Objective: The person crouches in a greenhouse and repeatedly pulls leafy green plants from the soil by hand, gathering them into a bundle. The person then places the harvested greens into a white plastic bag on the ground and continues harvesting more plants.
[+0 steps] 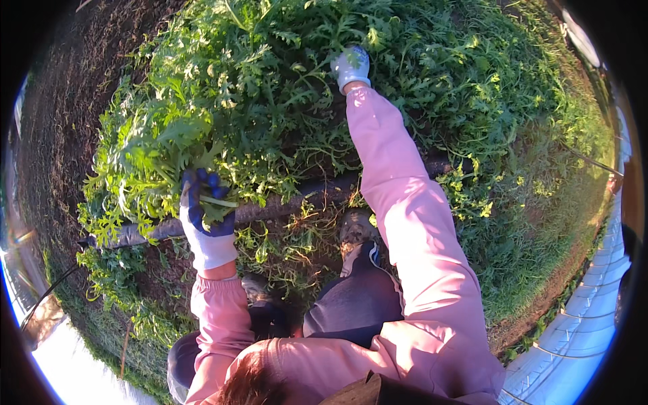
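My left hand (pixel 207 223), in a white glove with a blue coated palm, is closed around a bunch of leafy greens (pixel 162 147). One pale cut stem end (pixel 218 201) sticks out to the right of the fingers, and the toothed leaves spread up and to the left. My right hand (pixel 352 63), gloved in white, reaches far out into the standing greens (pixel 283 76). Leaves hide its fingers, so whether it grips anything cannot be made out.
A dark hose or tube (pixel 298 200) crosses the bed in front of my boots (pixel 357 228). Bare brown soil (pixel 66 116) lies on the left, short grass (pixel 541 243) on the right. White plastic sheeting (pixel 567 329) runs along the lower right rim.
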Demonstrator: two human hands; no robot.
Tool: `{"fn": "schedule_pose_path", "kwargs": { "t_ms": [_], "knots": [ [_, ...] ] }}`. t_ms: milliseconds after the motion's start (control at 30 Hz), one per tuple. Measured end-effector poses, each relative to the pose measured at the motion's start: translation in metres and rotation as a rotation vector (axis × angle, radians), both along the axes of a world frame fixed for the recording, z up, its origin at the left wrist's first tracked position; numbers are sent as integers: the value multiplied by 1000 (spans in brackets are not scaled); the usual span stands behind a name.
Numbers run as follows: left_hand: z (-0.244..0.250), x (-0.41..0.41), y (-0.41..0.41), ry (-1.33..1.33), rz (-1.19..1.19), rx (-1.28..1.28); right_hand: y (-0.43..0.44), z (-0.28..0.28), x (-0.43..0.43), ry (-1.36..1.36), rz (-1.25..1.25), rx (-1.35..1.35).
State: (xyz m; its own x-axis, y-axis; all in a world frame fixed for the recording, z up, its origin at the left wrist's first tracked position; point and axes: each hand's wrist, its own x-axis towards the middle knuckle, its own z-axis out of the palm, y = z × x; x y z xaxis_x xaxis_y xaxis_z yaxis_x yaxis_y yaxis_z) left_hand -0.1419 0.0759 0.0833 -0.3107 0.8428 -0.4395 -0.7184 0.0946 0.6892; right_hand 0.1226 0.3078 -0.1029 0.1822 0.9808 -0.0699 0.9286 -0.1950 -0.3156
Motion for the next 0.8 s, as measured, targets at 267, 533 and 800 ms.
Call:
{"fn": "schedule_pose_path", "kwargs": {
  "t_ms": [267,533,800],
  "knots": [
    [-1,-11,-10,-75,45,-47,0,-18,-22,109,117,64],
    [8,4,-5,-83,-6,-16,9,-49,-1,15,231,176],
    [26,6,-10,-49,-55,-46,-57,-7,10,626,104,141]
  ]
}}
